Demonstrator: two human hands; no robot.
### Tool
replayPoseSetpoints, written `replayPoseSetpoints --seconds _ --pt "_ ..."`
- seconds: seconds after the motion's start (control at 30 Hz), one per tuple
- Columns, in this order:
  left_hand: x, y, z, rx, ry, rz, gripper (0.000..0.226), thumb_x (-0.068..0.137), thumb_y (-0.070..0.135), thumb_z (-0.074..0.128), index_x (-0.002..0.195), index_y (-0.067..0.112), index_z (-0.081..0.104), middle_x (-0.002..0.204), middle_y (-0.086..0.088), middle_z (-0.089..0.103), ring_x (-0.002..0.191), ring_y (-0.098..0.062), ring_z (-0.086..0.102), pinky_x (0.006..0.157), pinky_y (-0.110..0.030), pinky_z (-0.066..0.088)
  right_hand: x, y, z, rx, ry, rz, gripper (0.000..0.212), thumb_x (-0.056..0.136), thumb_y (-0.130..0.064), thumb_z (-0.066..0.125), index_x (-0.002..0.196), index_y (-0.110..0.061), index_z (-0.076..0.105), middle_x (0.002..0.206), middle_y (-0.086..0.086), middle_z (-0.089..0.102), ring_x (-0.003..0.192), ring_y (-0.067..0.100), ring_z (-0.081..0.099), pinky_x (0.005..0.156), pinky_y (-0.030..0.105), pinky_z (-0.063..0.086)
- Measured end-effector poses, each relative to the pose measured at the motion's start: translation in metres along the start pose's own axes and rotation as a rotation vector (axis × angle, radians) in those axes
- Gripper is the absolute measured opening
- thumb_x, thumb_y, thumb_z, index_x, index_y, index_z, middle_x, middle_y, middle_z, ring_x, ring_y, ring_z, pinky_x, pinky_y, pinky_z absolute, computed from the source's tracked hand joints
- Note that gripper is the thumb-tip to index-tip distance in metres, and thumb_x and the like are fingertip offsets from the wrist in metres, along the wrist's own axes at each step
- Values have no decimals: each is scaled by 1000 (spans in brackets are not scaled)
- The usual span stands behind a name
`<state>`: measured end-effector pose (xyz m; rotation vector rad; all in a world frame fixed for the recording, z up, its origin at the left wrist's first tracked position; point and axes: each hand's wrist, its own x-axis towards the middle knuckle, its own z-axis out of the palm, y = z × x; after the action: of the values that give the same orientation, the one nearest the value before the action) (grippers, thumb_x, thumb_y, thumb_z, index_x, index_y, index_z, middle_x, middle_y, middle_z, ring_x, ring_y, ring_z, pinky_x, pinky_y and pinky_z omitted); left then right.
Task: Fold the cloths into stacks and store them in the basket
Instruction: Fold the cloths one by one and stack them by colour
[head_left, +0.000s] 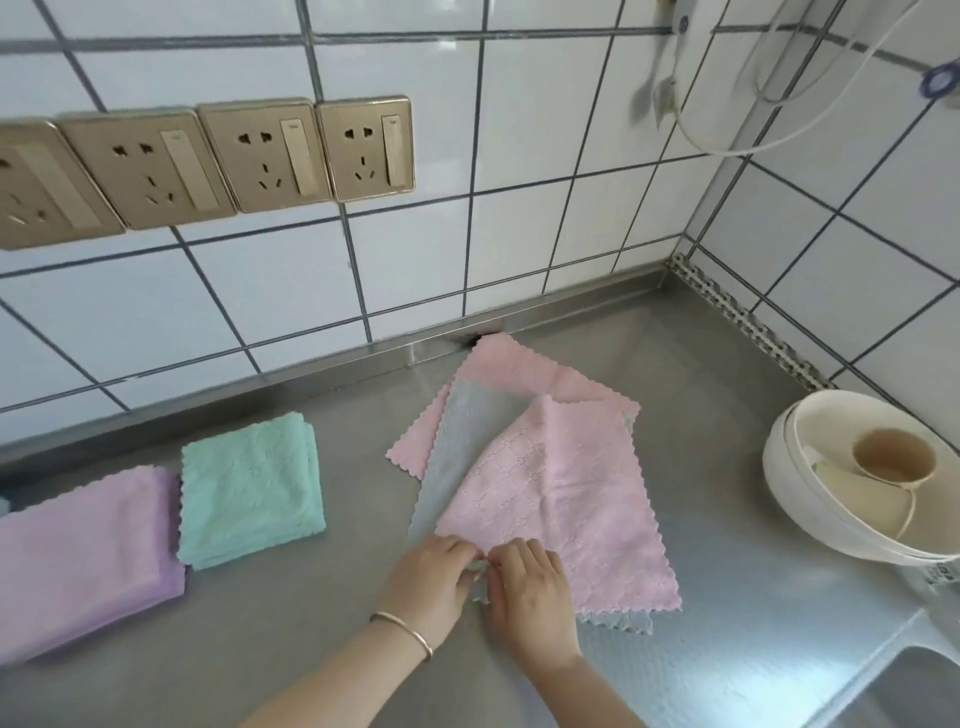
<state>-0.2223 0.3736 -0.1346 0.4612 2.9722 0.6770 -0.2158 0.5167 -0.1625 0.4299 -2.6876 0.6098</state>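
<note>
Three unfolded cloths lie overlapped on the steel counter (270, 649): a pink cloth (566, 499) on top, a grey-blue cloth (462, 436) under it, and another pink cloth (509, 364) at the bottom. My left hand (431, 577) and my right hand (530, 592) meet at the pile's near corner, fingers curled and pinching the cloth edges there. Which cloth each hand pinches is hidden by the fingers. A folded mint-green cloth (252, 488) and a folded lilac cloth (83, 556) lie to the left.
A white bowl (795, 493) holding beige cups (893, 457) stands at the right. A sink edge (904, 670) shows at the bottom right. Tiled walls with several wall sockets (260, 156) close off the back and right. No basket is in view.
</note>
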Motion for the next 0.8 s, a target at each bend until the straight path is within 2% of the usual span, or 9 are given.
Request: replayPoseSetpoints --seconds 0.07,0.13,0.27,0.33,0.43,0.5,0.63,0.73,0.8 --pt "14 3 -9 -109 37 -108 12 77 27 58 87 25 64 83 8 68 76 -16 65 63 -24 43 8 10 -9 -16 -18 -18 8 76 -22 50 83 -25 47 67 -7 56 65 14 46 61 25 31" --pt "26 6 -18 -223 58 -203 21 87 30 48 98 22 64 92 1 70 86 -23 63 70 -31 44 16 25 -18 -87 -45 -2 16 69 -18 63 81 -24 55 66 -8 57 62 16 52 59 25 34" --pt "42 13 -53 -339 246 -258 12 90 22 53 93 20 64 60 9 53 57 -13 49 54 -27 32 43 58 -54 -117 -36 207 33 49 4 84 67 -17 65 55 -5 60 46 20 56 46 26 37" --pt "42 14 -76 -381 322 -257 16 88 28 51 92 19 64 62 14 53 57 -11 49 53 -25 33 61 66 -80 -103 29 242 30 53 11 75 68 -14 67 57 -2 63 45 24 56 47 26 37" --pt "30 11 -118 -403 431 -264 32 79 36 43 93 17 65 65 9 56 56 -13 49 52 -21 34 91 63 -123 -39 133 237 24 63 3 55 76 -12 69 64 2 67 50 29 58 49 25 38" --pt "18 5 -144 -412 498 -277 27 79 37 43 87 19 62 61 8 55 55 -9 49 53 -21 34 110 53 -148 12 122 153 21 71 3 59 82 -11 70 67 4 69 52 30 59 47 29 44" --pt "-19 -24 -191 -372 649 -336 28 82 33 52 91 10 64 73 -6 64 66 -22 54 58 -9 35 138 12 -174 98 56 53 10 85 -9 63 90 -12 72 64 6 67 54 29 58 50 30 42" --pt "-49 -51 -220 -377 695 -414 24 85 31 57 96 11 64 83 -14 68 77 -32 61 67 -29 45 149 -34 -171 295 -38 104 13 89 -13 59 90 -20 70 60 3 60 55 22 51 51 20 38" --pt "-74 -68 -237 -377 703 -484 18 86 28 59 97 14 64 84 -14 68 76 -32 59 66 -30 43 153 -65 -162 396 -121 147 12 91 -17 57 89 -18 68 59 -3 54 54 15 45 51 13 35"
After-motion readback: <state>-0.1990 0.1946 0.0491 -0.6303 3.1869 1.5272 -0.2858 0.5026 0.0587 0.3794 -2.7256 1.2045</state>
